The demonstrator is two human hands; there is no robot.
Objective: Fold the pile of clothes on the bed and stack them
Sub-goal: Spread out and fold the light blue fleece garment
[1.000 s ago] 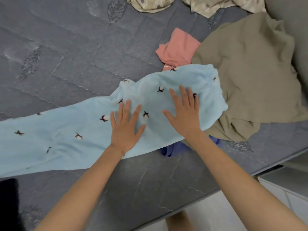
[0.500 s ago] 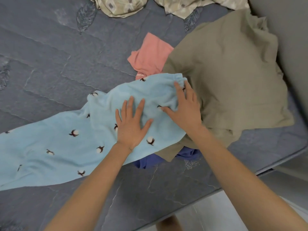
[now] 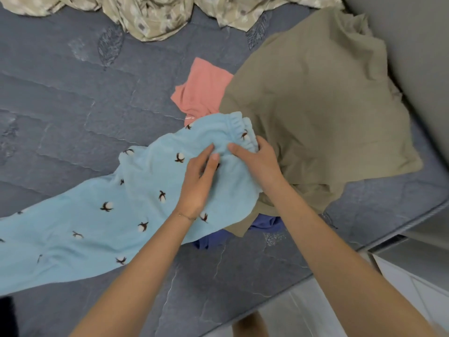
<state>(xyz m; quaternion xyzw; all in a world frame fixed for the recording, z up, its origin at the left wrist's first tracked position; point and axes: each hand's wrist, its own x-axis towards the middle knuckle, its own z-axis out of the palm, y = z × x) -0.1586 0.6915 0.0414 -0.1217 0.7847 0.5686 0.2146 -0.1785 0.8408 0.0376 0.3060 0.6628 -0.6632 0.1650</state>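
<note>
The light blue pants (image 3: 109,215) stretch across the bed (image 3: 73,93), long axis lower left to upper right, waistband end resting on the olive garment (image 3: 315,105); the left hand (image 3: 199,181) pinches a fold beside the waistband; the right hand (image 3: 257,161) curls round the waistband itself; a pink garment (image 3: 204,88) lies just beyond.

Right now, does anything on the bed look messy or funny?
An unfolded heap: pink garment and dark blue garment poke from under the crumpled olive garment; the light blue pants bunch at the waistband, pinched by left hand and right hand.
</note>
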